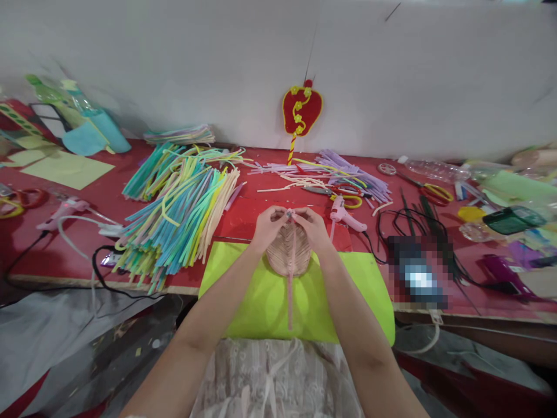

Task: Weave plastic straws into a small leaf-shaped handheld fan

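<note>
A pale pink, fan-shaped piece of pipe cleaners (282, 255) lies on the lime-green sheet (361, 278). Its pink stem (290, 307) points toward my body. At the piece's far end, my left hand (268, 225) and my right hand (313, 226) come together, fingertips closed on its tip from either side. Something small and greyish shows between the fingertips, too small to name. Just beyond my right hand rests a pink glue gun (346, 215).
Bundles of coloured pipe cleaners (174, 215) lie left, purple ones (357, 174) behind. A red fan (302, 110) stands against the wall. Yellow-handled scissors (437, 193) lie right; another glue gun (63, 213) sits left. Cables (387, 223) cross the red table (26, 267).
</note>
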The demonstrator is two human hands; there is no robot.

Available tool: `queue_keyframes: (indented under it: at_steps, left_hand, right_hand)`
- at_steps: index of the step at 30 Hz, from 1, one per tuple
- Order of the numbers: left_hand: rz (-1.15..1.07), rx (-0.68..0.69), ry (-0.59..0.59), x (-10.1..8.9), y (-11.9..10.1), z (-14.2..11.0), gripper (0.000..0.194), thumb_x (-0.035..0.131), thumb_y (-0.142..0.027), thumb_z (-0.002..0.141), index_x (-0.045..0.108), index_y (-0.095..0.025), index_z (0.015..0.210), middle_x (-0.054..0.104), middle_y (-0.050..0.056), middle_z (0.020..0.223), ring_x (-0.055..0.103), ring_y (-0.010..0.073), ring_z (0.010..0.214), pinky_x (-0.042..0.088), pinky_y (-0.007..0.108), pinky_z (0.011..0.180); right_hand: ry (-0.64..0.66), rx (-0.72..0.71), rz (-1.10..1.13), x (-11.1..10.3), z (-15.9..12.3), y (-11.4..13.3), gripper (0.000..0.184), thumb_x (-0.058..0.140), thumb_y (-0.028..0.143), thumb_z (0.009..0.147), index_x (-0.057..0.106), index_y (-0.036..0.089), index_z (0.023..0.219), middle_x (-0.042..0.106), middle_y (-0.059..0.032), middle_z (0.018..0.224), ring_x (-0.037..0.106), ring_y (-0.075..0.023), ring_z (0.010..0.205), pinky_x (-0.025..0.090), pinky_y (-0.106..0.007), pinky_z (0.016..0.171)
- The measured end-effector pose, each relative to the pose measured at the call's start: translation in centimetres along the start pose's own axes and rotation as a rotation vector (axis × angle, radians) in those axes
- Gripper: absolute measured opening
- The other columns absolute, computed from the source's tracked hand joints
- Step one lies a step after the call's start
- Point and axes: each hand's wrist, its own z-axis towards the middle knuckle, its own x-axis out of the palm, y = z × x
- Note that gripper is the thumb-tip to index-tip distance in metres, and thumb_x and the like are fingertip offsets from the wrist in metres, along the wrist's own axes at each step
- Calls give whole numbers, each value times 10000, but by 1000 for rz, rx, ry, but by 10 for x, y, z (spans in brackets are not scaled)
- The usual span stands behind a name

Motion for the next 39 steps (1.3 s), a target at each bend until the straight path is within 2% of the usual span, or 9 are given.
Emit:
queue_keyframes:
  at_steps: [5,8,16,26,34,39]
  left_hand:
    - [1,-23,-20,0,-2,0,242,637,-346,683,590,-155,825,633,35,791,595,120,679,484,225,588]
    - [-3,-25,-65,0,-1,2,238,634,-346,687,594,-155,823,644,43,812,598,125,708,489,239,630]
    - [28,52,-89,-2,2,3,223,618,-335,709,602,-155,839,655,61,866,606,141,809,476,276,766]
    - [-10,48,-61,-2,6,4,218,494,-323,799,610,-156,877,648,71,925,601,160,852,483,285,746]
    - [-12,19,-34,-2,4,4,215,608,-305,715,612,-165,877,652,67,923,602,155,842,485,284,753]
    - [-27,-2,-17,-3,4,4,208,620,-281,695,613,-163,866,653,60,899,602,148,815,490,275,719]
  right_hand:
    - [41,-33,-36,0,0,3,266,653,394,658,644,231,868,656,-22,910,590,-171,865,453,-320,810]
    - [68,-33,-45,0,0,4,294,651,391,666,643,230,911,653,-29,959,584,-179,904,445,-328,832]
    - [58,6,-75,1,-1,2,255,660,377,664,640,219,863,653,-24,874,590,-162,795,462,-306,750]
    - [57,16,-11,0,-1,3,231,671,347,645,634,223,836,648,-12,859,581,-148,786,458,-288,737]
    - [45,-2,-19,0,-1,2,242,672,358,638,631,218,831,642,-13,832,579,-150,770,463,-301,733]
    - [60,-27,-54,1,-3,7,255,660,379,649,625,215,842,639,-14,851,576,-154,809,464,-298,746]
